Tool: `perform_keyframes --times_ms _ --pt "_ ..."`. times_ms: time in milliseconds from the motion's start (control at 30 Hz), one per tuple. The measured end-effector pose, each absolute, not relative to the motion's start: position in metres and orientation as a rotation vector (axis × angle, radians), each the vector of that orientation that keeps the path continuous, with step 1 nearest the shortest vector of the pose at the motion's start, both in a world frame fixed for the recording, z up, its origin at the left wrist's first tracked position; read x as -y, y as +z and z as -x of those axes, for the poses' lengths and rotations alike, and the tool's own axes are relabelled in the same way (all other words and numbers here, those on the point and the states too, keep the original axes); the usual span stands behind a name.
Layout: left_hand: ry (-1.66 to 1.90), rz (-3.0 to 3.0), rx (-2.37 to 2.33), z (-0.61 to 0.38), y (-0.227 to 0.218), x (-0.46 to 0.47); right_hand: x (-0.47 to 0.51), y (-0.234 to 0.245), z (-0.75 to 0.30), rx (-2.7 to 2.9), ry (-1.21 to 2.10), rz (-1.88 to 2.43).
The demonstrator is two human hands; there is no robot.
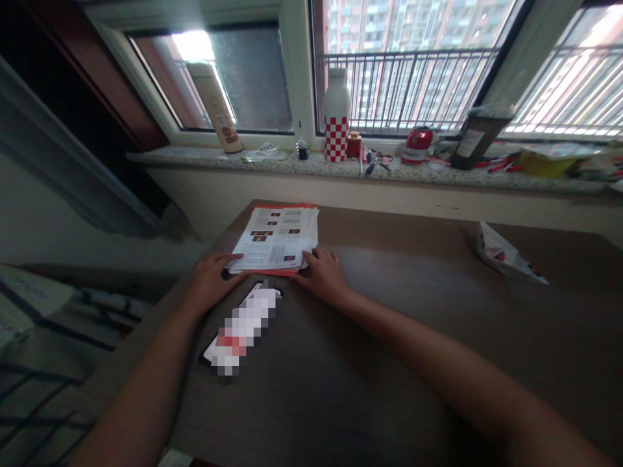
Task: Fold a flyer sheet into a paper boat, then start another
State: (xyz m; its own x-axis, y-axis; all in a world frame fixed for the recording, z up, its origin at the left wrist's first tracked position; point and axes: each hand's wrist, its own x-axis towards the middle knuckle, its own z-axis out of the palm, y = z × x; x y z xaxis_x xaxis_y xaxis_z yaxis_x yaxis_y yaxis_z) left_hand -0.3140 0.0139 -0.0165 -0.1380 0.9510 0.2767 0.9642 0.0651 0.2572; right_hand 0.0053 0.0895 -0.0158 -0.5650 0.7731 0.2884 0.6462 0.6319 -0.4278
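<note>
A stack of printed sheets over a red cover, the paper stack [277, 237], lies near the far left corner of the brown table [413, 337]. My left hand [211, 279] rests at the stack's near left corner, fingers curled against the edge. My right hand [324, 274] sits at the near right corner, fingers bent and touching the paper's edge. Between my forearms lies a phone [243, 327], its screen blurred out.
A crumpled white wrapper [506, 254] lies at the table's right. The stone windowsill [341, 167] behind holds a red-and-white checked bottle [337, 117], a red tin [417, 145], a dark bottle [477, 137], a leaning tube [217, 107] and small clutter. A rack [43, 363] stands at left.
</note>
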Motion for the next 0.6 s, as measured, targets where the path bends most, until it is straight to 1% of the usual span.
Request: perform_keyframes --times_ms 600 --pt "-0.609 2.080 2.276 0.322 -0.018 -0.015 -0.095 -0.016 -0.013 2.414 0.356 1.111"
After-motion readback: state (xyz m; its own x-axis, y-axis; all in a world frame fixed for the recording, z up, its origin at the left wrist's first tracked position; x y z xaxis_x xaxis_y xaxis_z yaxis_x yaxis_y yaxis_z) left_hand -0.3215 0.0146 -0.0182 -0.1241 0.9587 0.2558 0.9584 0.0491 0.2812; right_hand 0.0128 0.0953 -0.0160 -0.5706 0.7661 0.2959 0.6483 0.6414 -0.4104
